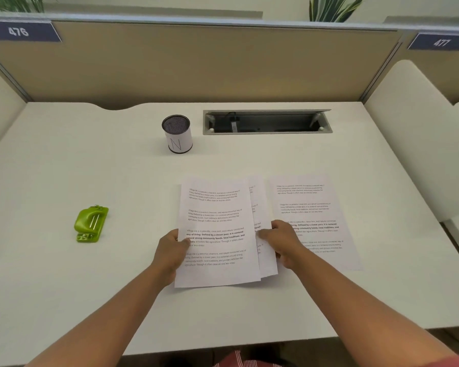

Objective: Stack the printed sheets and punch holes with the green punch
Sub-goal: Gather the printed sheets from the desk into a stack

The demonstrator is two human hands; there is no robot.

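Three printed sheets lie on the white desk (64, 168). The top sheet (215, 221) overlaps a second sheet (265, 260) whose right strip shows. My left hand (170, 250) pinches the top sheet's left edge, thumb on the paper. My right hand (281, 239) rests fingers down on the second sheet's exposed strip. A third sheet (316, 207) lies flat to the right, partly under my right wrist. The green punch (90, 223) sits alone on the desk's left side, well away from both hands.
A mesh cup (178, 133) with a white label marked N stands behind the sheets. A recessed cable tray (266, 122) with its lid open lies at the back. A beige partition (196, 62) borders the desk's far side, and a white divider (408, 128) the right.
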